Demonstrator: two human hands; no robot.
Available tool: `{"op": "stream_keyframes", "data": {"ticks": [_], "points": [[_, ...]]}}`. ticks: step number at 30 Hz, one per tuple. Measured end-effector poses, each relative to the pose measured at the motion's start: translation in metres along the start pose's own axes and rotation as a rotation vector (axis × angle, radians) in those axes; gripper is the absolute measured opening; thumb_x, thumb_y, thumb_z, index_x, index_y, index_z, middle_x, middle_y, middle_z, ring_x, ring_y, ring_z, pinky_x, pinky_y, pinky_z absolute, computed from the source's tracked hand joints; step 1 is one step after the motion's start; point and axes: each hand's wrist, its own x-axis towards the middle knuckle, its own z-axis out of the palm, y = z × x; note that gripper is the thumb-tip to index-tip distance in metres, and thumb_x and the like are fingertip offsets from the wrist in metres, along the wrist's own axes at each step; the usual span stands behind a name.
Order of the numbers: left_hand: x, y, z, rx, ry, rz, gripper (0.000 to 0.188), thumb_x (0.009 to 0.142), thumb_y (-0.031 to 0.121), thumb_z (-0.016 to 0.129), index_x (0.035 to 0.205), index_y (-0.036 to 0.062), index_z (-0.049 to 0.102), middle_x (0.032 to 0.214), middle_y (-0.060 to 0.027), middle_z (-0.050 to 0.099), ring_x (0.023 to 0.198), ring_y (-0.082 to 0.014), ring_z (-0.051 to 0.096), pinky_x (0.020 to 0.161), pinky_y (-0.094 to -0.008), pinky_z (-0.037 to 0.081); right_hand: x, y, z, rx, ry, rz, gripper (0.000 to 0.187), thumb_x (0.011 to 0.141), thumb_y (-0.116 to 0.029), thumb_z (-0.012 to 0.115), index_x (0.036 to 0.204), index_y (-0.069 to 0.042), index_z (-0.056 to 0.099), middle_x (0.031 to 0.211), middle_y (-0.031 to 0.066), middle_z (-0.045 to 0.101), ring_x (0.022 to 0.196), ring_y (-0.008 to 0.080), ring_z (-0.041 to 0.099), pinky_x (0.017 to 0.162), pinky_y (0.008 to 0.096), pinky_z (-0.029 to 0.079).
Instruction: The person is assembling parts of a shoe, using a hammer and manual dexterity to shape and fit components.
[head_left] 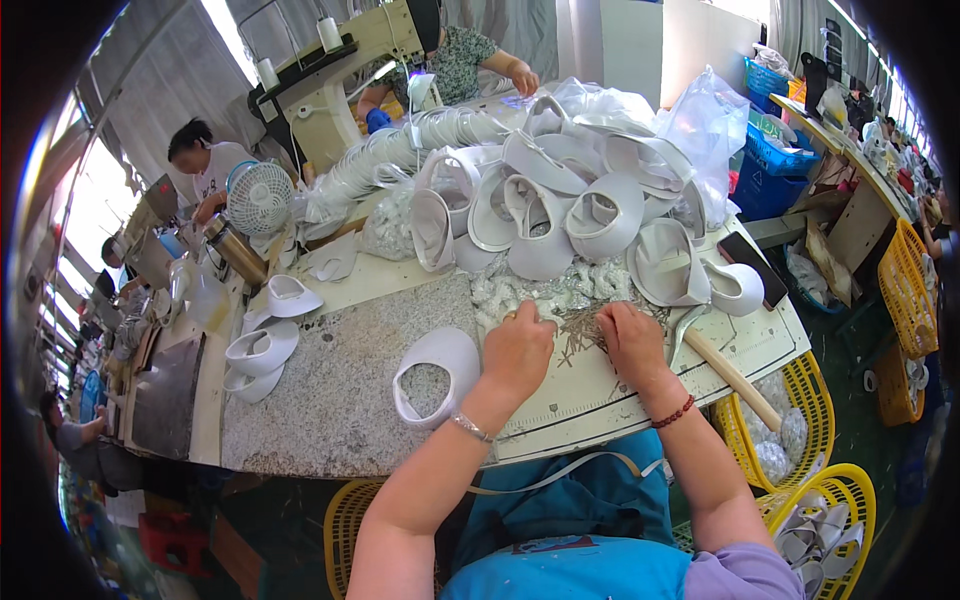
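Head view, the only one available to me: I find both hands low over the counter [330, 380], the left hand [518, 350] and the right hand [634, 343] drawn in with fingertips bunched, on either side of a scatter of thin brown bits [578, 333]. I cannot tell whether either grips anything; the fingers hide it. The bits lie between the hands, just in front of a silvery heap [545, 285]. Principal hazard, in my judgement: a sideways sweep of either hand could spread the bits or mix them into that heap. Secondary: the hammer [738, 382] lies beside the right hand with its handle past the counter's edge, above a yellow basket [825, 400]; a forearm swinging outward could tip it in. The white pieces [540, 235] are stacked loosely behind the work, and a nudge at their base might bring some down onto the bits. One loose ring [455, 350] sits just beside the left wrist, where a backward pull could drag it. The phone [755, 270], near the right edge, is similarly exposed.
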Motion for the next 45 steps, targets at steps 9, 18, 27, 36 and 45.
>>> {"op": "stream_keyframes", "data": {"ticks": [9,18,27,36,45], "points": [[-0.025,0.002,0.008,-0.233,0.113,-0.219,0.020,0.084,0.019,0.056,0.099,0.0095,0.068,0.070,-0.0119,0.066,0.059,-0.0251,0.065,0.057,-0.0330,0.050,-0.001,-0.002,0.005,0.137,0.061,-0.026,0.010,0.087,-0.017,0.057,0.086,-0.008,0.056,0.076,0.0109,0.060,0.067,0.0329,0.059,0.058,0.0411,0.047],[-0.025,-0.006,0.005,-1.039,0.211,-0.551,0.013,0.084,0.008,0.061,0.077,0.0034,0.052,0.062,-0.0022,0.059,0.056,-0.0089,0.060,0.050,-0.0225,0.046,0.002,-0.009,0.000,0.490,0.053,0.273,0.011,0.087,-0.011,0.062,0.090,0.000,0.060,0.071,-0.0003,0.058,0.057,0.0051,0.048,0.053,0.0224,0.041],[-0.028,-0.008,-0.010,-1.292,0.179,-0.573,0.014,0.086,0.006,0.060,0.081,0.0052,0.046,0.064,-0.0003,0.054,0.054,-0.0081,0.059,0.047,-0.0174,0.044,0.006,-0.042,-0.008,1.024,-0.104,0.635,0.016,0.088,-0.008,0.060,0.101,0.002,0.059,0.077,0.0032,0.061,0.057,0.0049,0.052,0.044,0.0186,0.041],[-0.035,0.009,-0.015,-1.450,0.312,-0.547,0.021,0.087,0.008,0.059,0.103,-0.0032,0.052,0.071,-0.0039,0.061,0.065,-0.0110,0.062,0.056,-0.0210,0.049,0.003,-0.079,-0.015,1.332,-0.051,0.655,0.016,0.088,-0.008,0.060,0.101,0.003,0.059,0.081,0.0073,0.064,0.059,0.0081,0.057,0.046,0.0206,0.046],[-0.054,0.024,-0.033,-1.427,-0.021,-0.581,0.034,0.093,0.013,0.051,0.123,-0.0036,0.051,0.102,-0.0132,0.065,0.092,-0.0195,0.066,0.064,-0.0242,0.054,-0.006,-0.084,-0.013,1.224,0.055,0.571,0.017,0.087,-0.007,0.063,0.101,0.002,0.059,0.081,0.0063,0.064,0.063,0.0075,0.058,0.049,0.0187,0.045]]}}
